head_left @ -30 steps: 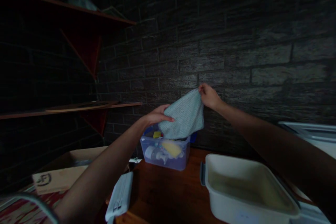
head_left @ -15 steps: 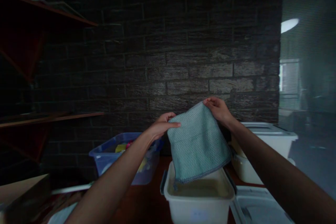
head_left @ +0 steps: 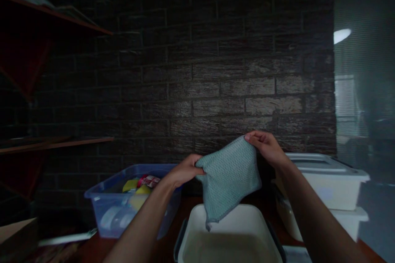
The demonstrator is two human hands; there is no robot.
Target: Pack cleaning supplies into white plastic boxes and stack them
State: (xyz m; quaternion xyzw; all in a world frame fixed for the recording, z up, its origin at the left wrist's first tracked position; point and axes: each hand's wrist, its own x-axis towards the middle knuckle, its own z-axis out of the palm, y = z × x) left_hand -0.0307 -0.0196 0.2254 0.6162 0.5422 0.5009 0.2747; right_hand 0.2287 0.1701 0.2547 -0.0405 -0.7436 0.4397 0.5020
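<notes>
A light teal cleaning cloth [head_left: 231, 178] with a dark-stitched border hangs between my two hands. My left hand [head_left: 187, 170] is closed on its left upper corner, thumb lying over the front. With a pinch of thumb and fingers, my right hand [head_left: 265, 144] grips the upper right corner, held higher than the left. The cloth sags to a point at lower left, where a small loop dangles. Below it stands an open white plastic bin [head_left: 197, 218] with dark side latches; its lower part is cut off by the picture's edge.
At left, a blue translucent bin [head_left: 101, 197] holds yellow and red packages and bottles. Lidded white bins [head_left: 342, 189] are stacked at right. Wooden shelves [head_left: 77, 144] jut out at left, with a cardboard box [head_left: 18, 234] below. A dark brick wall [head_left: 203, 70] rises behind.
Both hands and the cloth are lower in the picture. The cloth has narrowed and folded toward a point at its lower left. The view has shifted, with the bins appearing larger.
</notes>
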